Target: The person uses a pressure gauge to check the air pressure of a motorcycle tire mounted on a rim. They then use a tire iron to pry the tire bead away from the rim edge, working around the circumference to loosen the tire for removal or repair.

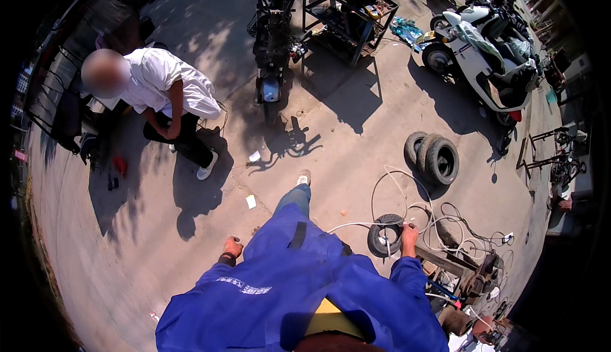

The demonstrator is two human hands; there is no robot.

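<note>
Honestly not much you can read here. The one obvious bit is a band of small white printed lettering [244,285] on the blue long-sleeved fabric jacket [293,282], lower left of centre in the frame, and it's too blurry to make out. There's also a small reddish rectangular panel [21,155] with pale marks at the far left edge, unreadable too.

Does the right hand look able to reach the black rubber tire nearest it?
Probably yes: the right hand appears beside the tire, with only a thin pale hose across it, though depth is uncertain.
</note>
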